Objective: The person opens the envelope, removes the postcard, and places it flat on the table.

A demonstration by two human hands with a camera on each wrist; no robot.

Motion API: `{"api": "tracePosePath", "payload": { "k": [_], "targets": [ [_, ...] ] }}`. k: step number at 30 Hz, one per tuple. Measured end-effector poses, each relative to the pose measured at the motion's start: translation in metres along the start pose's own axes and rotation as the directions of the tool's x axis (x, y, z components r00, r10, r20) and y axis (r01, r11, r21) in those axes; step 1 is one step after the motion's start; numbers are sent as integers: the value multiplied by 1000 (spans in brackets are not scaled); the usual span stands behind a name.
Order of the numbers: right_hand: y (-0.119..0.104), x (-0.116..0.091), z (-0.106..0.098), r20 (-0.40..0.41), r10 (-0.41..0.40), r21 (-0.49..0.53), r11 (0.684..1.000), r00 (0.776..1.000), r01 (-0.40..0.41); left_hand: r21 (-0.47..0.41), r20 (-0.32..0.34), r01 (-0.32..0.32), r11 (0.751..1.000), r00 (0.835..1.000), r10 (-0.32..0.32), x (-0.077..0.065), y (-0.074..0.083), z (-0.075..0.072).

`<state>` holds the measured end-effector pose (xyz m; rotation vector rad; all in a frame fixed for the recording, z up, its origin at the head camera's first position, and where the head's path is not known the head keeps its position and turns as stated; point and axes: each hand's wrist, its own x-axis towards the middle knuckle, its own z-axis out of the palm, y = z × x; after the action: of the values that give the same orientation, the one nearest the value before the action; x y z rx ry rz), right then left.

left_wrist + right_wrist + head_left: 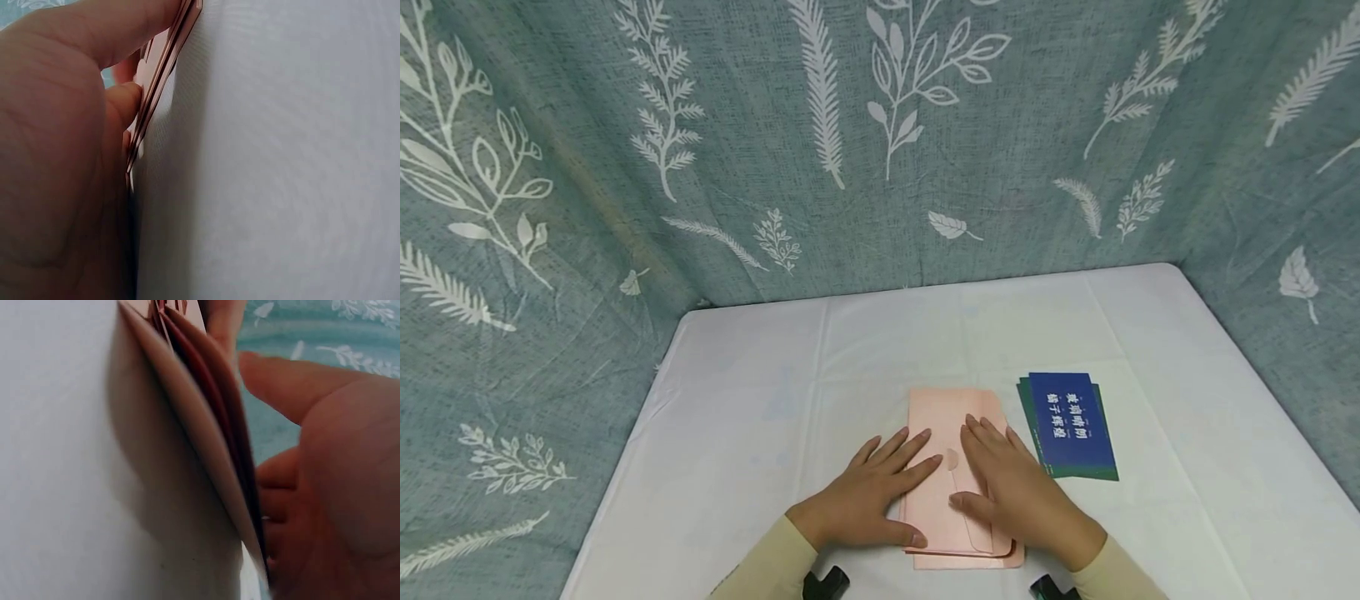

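Pale pink envelopes (934,517) lie stacked on the table, the top one with its flap side up and a round seal at the middle. My left hand (876,492) rests flat on the stack's left part, fingers spread and thumb near the lower left corner. Over the right part lies my right hand (1018,492), its fingers extended across the top envelope. In the left wrist view, the layered edges of the envelopes (164,78) show beside the thumb. The right wrist view shows the edges of the envelopes (206,419) slightly parted near the right hand (337,462).
Blue and green booklets or cards (1071,425) with white characters lie just right of the envelopes. A white cloth covers the table (737,417). Behind and at both sides hangs a blue-green curtain (865,225) with white leaf prints.
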<state>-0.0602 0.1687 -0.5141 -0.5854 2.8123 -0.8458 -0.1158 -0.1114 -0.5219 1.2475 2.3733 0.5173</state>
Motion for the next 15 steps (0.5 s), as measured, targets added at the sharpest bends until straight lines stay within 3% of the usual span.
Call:
{"api": "tracePosePath", "payload": {
  "k": [15],
  "targets": [
    [-1, -1, 11, 28, -12, -106, 994, 1000, 15, -14, -1, 8, 1000, 1000, -8, 2, 2, -2]
  ]
}}
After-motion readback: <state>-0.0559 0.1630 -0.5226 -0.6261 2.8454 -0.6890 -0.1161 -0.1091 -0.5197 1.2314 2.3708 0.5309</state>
